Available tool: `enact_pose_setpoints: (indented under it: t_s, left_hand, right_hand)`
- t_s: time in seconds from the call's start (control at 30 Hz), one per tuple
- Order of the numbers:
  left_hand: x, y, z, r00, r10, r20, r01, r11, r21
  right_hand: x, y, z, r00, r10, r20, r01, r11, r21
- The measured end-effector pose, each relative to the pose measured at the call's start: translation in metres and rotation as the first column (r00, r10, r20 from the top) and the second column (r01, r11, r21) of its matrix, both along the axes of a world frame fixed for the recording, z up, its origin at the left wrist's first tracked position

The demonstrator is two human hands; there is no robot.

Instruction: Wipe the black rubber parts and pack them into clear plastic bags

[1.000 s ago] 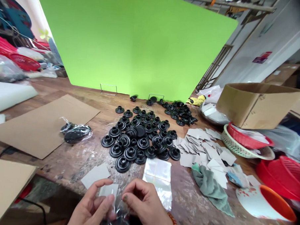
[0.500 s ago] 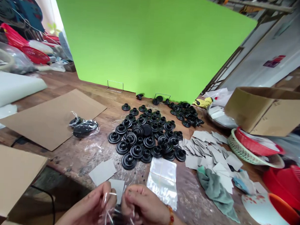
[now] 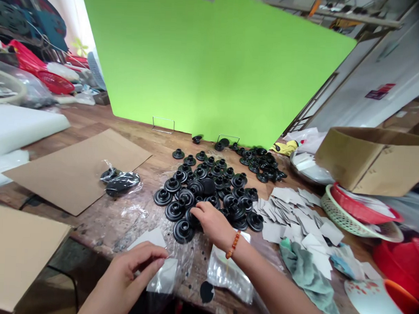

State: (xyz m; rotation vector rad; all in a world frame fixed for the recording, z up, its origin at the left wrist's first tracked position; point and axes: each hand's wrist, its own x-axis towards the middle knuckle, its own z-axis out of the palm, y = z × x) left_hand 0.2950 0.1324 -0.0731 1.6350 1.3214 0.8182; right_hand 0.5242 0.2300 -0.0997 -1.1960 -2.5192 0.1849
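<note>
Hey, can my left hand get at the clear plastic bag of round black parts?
Probably yes: no upright thing stands between the left hand and the bag; nearby pale grey square cards lie flat.

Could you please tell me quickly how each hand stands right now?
Left hand: partly curled, thumb and forefinger close together; any hold cannot be told.
Right hand: fingers at the black, round, stepped discs; grip unclear.
</note>
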Motion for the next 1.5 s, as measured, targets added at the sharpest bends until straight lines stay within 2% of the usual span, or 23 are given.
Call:
enact_pose_setpoints:
  t_s: [0.07,0.1,0.17,0.23,0.3,0.33,0.37,0.5,0.57,0.6,0.67,0.73,0.83,0.9,1.0,1.1,1.2,1.37,1.43,1.5]
  left_hand:
    - [0.001,0.001,0.004,0.998,-0.008,-0.061,0.014,0.995,0.1]
    - [0.002,0.002,0.005,0.996,-0.015,-0.086,0.026,0.99,0.136]
    - [0.007,0.004,0.009,0.991,-0.038,-0.128,0.061,0.982,0.18]
    - [0.014,0.005,0.013,0.986,-0.069,-0.153,0.098,0.976,0.196]
    - [0.022,0.006,0.016,0.986,-0.084,-0.147,0.114,0.972,0.205]
    - [0.025,0.006,0.017,0.988,-0.08,-0.133,0.107,0.972,0.209]
    - [0.028,0.006,0.017,0.99,-0.071,-0.118,0.095,0.972,0.214]
    - [0.037,0.008,0.011,0.995,0.052,-0.081,-0.031,0.97,0.242]
    - [0.041,0.011,0.005,0.994,0.107,-0.009,-0.104,0.975,0.197]
    - [0.043,0.012,0.002,0.992,0.107,0.061,-0.114,0.985,0.127]
    - [0.049,0.015,-0.003,0.964,0.082,0.252,-0.059,0.994,-0.095]
    - [0.054,0.017,-0.006,0.894,0.118,0.431,0.029,0.948,-0.318]
    - [0.06,0.017,-0.008,0.768,0.256,0.588,0.071,0.877,-0.474]
    - [0.063,0.016,-0.007,0.701,0.306,0.645,0.078,0.865,-0.496]
    - [0.066,0.015,-0.007,0.672,0.316,0.67,0.089,0.863,-0.497]
    - [0.068,0.016,-0.008,0.701,0.295,0.65,0.108,0.856,-0.506]
    - [0.068,0.017,-0.01,0.76,0.278,0.588,0.084,0.855,-0.513]
    - [0.07,0.015,-0.014,0.826,0.232,0.514,-0.011,0.918,-0.397]
    - [0.068,0.015,-0.014,0.809,0.243,0.534,0.001,0.91,-0.416]
    - [0.062,0.017,-0.012,0.785,0.258,0.563,0.012,0.902,-0.431]
  right_hand:
    - [0.002,-0.006,0.009,0.982,-0.081,-0.169,0.082,0.997,-0.001]
    - [0.002,-0.01,0.016,0.945,-0.148,-0.293,0.144,0.989,-0.033]
    - [0.001,-0.021,0.03,0.79,-0.298,-0.536,0.208,0.952,-0.224]
    - [-0.003,-0.033,0.042,0.613,-0.443,-0.654,0.101,0.865,-0.492]
    - [-0.007,-0.041,0.047,0.537,-0.531,-0.655,-0.068,0.747,-0.662]
    - [-0.009,-0.044,0.047,0.531,-0.549,-0.646,-0.111,0.71,-0.695]
    - [-0.01,-0.046,0.046,0.532,-0.558,-0.637,-0.116,0.698,-0.707]
    - [-0.004,-0.052,0.038,0.586,-0.551,-0.594,-0.022,0.722,-0.691]
    - [-0.001,-0.054,0.035,0.627,-0.552,-0.55,0.011,0.712,-0.702]
    - [0.0,-0.056,0.034,0.643,-0.551,-0.532,0.019,0.706,-0.708]
    - [0.002,-0.059,0.033,0.667,-0.533,-0.521,-0.005,0.696,-0.718]
    - [0.003,-0.061,0.033,0.661,-0.501,-0.559,-0.083,0.691,-0.718]
    - [0.008,-0.064,0.03,0.59,-0.504,-0.631,-0.183,0.677,-0.713]
    - [0.012,-0.065,0.027,0.576,-0.528,-0.624,-0.168,0.671,-0.722]
    - [0.017,-0.068,0.024,0.644,-0.481,-0.595,-0.085,0.727,-0.681]
    - [0.019,-0.071,0.022,0.676,-0.401,-0.618,-0.074,0.798,-0.598]
    - [0.017,-0.074,0.019,0.644,-0.388,-0.659,-0.11,0.806,-0.582]
    - [0.01,-0.075,0.004,0.601,-0.42,-0.68,-0.041,0.834,-0.551]
    - [0.009,-0.075,0.001,0.58,-0.435,-0.689,-0.065,0.818,-0.571]
    - [0.012,-0.075,0.005,0.583,-0.435,-0.686,-0.184,0.752,-0.633]
